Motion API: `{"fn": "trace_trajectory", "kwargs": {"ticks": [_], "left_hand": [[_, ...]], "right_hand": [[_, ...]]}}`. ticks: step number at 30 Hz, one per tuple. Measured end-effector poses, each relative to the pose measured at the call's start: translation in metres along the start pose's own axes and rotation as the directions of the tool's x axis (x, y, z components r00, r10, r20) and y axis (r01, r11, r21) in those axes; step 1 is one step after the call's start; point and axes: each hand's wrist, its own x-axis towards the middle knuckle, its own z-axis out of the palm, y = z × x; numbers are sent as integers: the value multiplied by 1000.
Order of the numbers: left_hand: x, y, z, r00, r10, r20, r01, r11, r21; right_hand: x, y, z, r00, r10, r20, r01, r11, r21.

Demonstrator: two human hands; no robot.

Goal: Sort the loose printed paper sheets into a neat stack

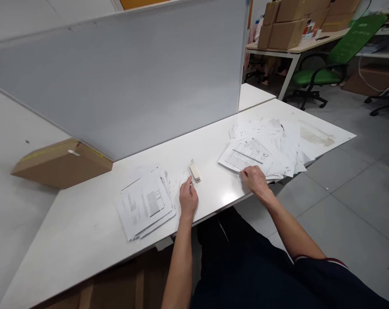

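My right hand is at the near edge of a loose, fanned pile of papers. Its fingers are closed on the lower edge of the top printed sheet, which carries a table and a diagram. My left hand rests on the table with its fingers loosely bent and apart, holding nothing. Just beyond its fingertips lies a small cream stapler. Left of that hand is a neater stack of printed papers, slightly fanned at its edges.
A grey partition stands along the back of the white table. A cardboard box sits at the far left. Beyond the table are a green office chair and stacked cartons on another desk.
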Motion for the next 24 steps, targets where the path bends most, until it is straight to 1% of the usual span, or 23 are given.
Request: {"fn": "trace_trajectory", "kwargs": {"ticks": [1,3,5,7,8,9,10,11,13,14,15,16,18,19,20,21,23,24], "left_hand": [[0,-1,0,1000,-4,-4,3,1000,-15],[0,-2,1,1000,-14,-25,12,997,-75],[-1,-2,1,997,-48,-64,36,983,-178],[-1,3,-2,988,-129,-89,94,943,-319],[-2,7,-4,980,-185,-73,140,902,-409],[-2,13,-7,970,-242,-25,195,836,-513],[-3,20,-11,957,-285,56,257,741,-620],[-4,27,-14,939,-302,163,323,617,-717],[-5,40,-22,893,-260,367,441,348,-827],[-6,44,-24,872,-236,430,481,243,-842],[-6,47,-26,856,-236,460,503,170,-848],[-6,47,-28,845,-260,467,508,124,-852],[-6,43,-29,827,-355,435,493,88,-865],[-6,39,-29,815,-405,415,484,83,-871],[-6,35,-29,803,-442,400,479,80,-874],[-5,30,-28,792,-468,392,479,77,-875],[-6,22,-26,775,-493,395,487,67,-871],[-6,19,-26,772,-497,397,488,62,-871]], "right_hand": [[1,0,-2,999,-3,-37,3,1000,-21],[4,-3,-12,985,-13,-171,4,999,-53],[5,-9,-26,943,-55,-328,50,998,-23],[3,-19,-42,889,-111,-444,153,986,60],[1,-26,-49,866,-131,-483,207,972,108],[-3,-34,-54,850,-141,-508,253,955,156],[-8,-42,-58,844,-141,-517,284,936,208],[-13,-50,-60,850,-134,-509,305,914,267],[-22,-64,-58,894,-114,-432,304,865,400],[-26,-69,-55,924,-104,-368,280,840,465],[-29,-72,-51,950,-96,-296,245,819,519],[-30,-74,-46,971,-97,-216,205,803,559],[-28,-72,-36,991,-119,-65,135,797,588],[-24,-68,-31,992,-124,-14,110,812,573],[-19,-64,-26,993,-117,8,95,841,533],[-14,-59,-21,995,-99,-1,88,882,463],[-1,-47,-11,996,-44,-83,64,966,251],[5,-41,-5,992,-27,-124,44,990,133]]}}
